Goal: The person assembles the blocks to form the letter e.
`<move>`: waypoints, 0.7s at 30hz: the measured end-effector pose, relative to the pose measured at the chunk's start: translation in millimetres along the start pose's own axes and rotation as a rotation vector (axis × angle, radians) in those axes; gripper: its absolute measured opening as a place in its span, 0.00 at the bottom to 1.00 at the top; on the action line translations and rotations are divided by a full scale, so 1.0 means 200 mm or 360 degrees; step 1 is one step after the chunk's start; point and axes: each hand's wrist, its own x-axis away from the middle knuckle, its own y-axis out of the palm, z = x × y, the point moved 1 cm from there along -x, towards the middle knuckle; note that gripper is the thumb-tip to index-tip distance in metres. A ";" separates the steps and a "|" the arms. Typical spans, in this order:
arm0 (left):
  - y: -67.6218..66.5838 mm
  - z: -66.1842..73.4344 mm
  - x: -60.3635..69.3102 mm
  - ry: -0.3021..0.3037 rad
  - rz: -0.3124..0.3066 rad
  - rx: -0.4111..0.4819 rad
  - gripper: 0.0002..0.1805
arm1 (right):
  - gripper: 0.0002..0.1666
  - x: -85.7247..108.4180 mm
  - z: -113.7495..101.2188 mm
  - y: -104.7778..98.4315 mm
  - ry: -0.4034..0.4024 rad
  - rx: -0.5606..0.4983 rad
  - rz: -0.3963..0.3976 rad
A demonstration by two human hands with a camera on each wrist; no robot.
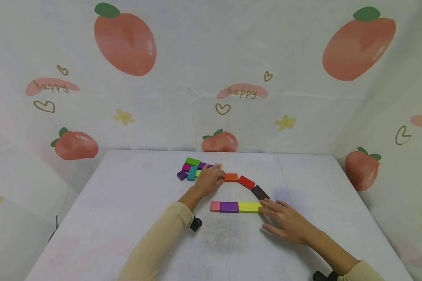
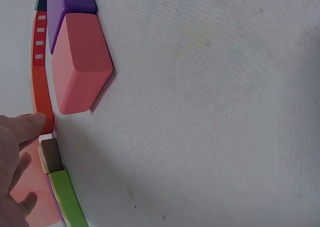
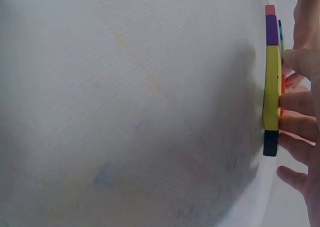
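I log left hand [image 1: 207, 181] at orange block [image 1: 231, 178], grip unclear; right hand [image 1: 290, 222] spread by yellow block [image 1: 249, 207]; apparently aligning, next wanting light nudges.

An orange block [image 1: 231, 178], red block [image 1: 246, 182] and dark block [image 1: 260, 192] arc behind a long, flat yellow block [image 1: 249, 207].

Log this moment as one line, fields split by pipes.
left grip: touching orange block | right grip: spread at yellow block | in row: pink block, purple block, yellow block | in curve: orange block, red block, dark brown block
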 end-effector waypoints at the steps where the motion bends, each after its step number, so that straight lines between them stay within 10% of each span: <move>1: 0.00 0.00 0.00 -0.0004 0.0002 -0.0002 0.11 | 0.30 0.00 0.00 0.00 -0.0003 0.0001 0.0002; 16: -0.04 -0.07 0.03 0.0002 0.0100 0.0016 0.15 | 0.33 0.01 -0.01 0.01 -0.0123 0.0030 0.0066; 21: -0.05 -0.11 0.05 -0.0051 -0.0005 0.0002 0.19 | 0.33 0.02 -0.02 0.02 -0.0182 0.0037 0.0107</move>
